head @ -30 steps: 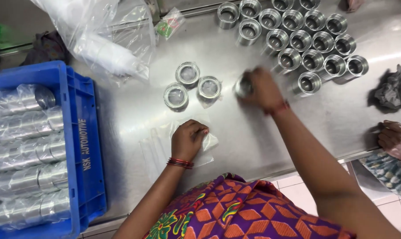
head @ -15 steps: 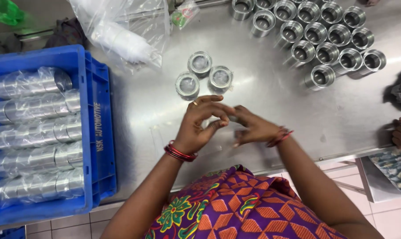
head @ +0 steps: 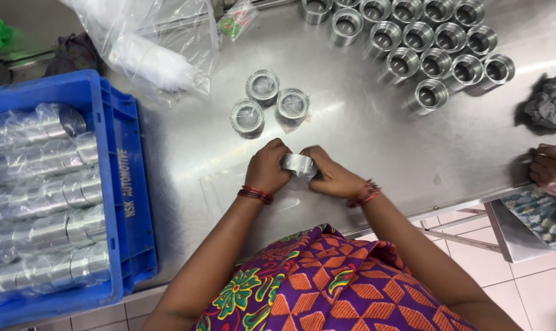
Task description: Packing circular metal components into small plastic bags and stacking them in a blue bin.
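Both arms bare from shoulder to wrist; no sleeves visible. Left hand [head: 267, 167]: stack of thin red bangles [head: 255, 194] at the wrist, close-set, with a darker band among them. Right hand [head: 332, 178]: red bangles [head: 365, 195] too, looser, mixed with a beaded strand. No rings or gloves seen. Garment [head: 327, 285]: purple cloth, bold print — orange-red diamond and cube pattern across the lap, green and yellow floral motif with red centre at lower left.

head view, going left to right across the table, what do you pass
blue crate of wrapped metal cylinders → three wrapped rings → left hand → metal ring held in both hands → right hand → bare metal rings → dark rag
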